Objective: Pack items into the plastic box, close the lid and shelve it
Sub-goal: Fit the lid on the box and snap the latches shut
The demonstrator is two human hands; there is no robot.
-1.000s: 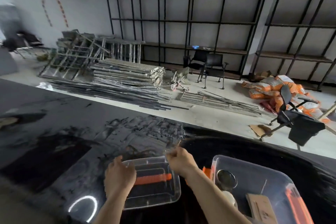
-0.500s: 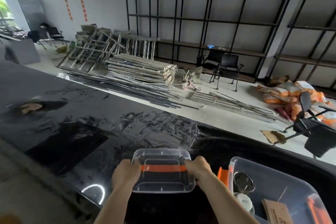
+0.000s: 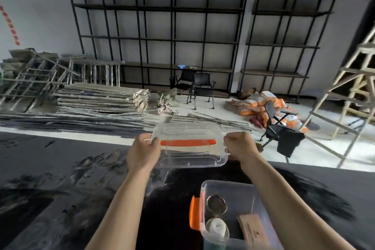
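A clear plastic lid (image 3: 190, 154) with an orange handle strip is held up in the air above the black table. My left hand (image 3: 143, 151) grips its left end and my right hand (image 3: 240, 145) grips its right end. Below, near the bottom edge, stands the clear plastic box (image 3: 243, 189) with an orange latch (image 3: 194, 213) on its left side. Inside it lie a round metal tin (image 3: 216, 205), a white-capped bottle (image 3: 217, 227) and a brown cardboard packet (image 3: 252, 231). The box is open; the lid is apart from it, farther away and a little left.
The glossy black table (image 3: 60, 189) spreads left and right. Beyond it the floor holds stacked metal parts (image 3: 97, 99), black chairs (image 3: 194, 85), orange sacks (image 3: 257, 103) and a wooden ladder (image 3: 349, 95). Black shelving (image 3: 158, 36) lines the back wall.
Both hands took the lid by its ends and lifted it off the table, carrying it up and to the right. The view swung right, bringing the box under my arms.
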